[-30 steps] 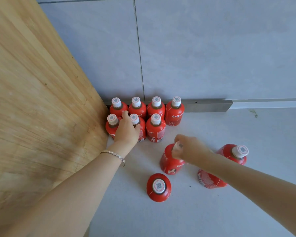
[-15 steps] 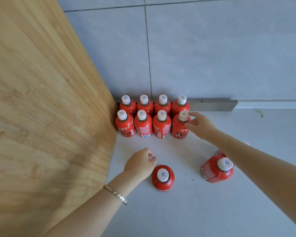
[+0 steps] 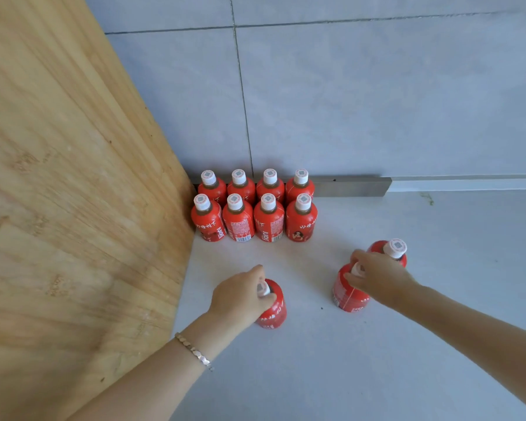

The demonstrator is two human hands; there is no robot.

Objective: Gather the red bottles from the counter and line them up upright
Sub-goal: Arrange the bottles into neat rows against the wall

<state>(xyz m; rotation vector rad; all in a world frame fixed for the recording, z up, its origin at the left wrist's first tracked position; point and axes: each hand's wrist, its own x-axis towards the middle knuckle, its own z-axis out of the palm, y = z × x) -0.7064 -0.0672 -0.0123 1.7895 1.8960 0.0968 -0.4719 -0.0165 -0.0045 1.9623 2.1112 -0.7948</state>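
Wood panel (image 3: 67, 192) fills the left; grey tiled wall (image 3: 377, 95) stands far; pale counter (image 3: 362, 375) runs near and right. Eight red bottles (image 3: 239, 221) stand upright in two rows of four in the far corner, touching one another, the left pair against the panel. My left hand (image 3: 240, 300), bracelet (image 3: 195, 352) at the wrist, is closed round the cap of a lone bottle (image 3: 274, 312), upright, near the rows; my right hand (image 3: 377, 276) grips the cap of a right bottle (image 3: 348, 296), upright; a last bottle (image 3: 392, 249) stands just beyond it, untouched, cap showing.
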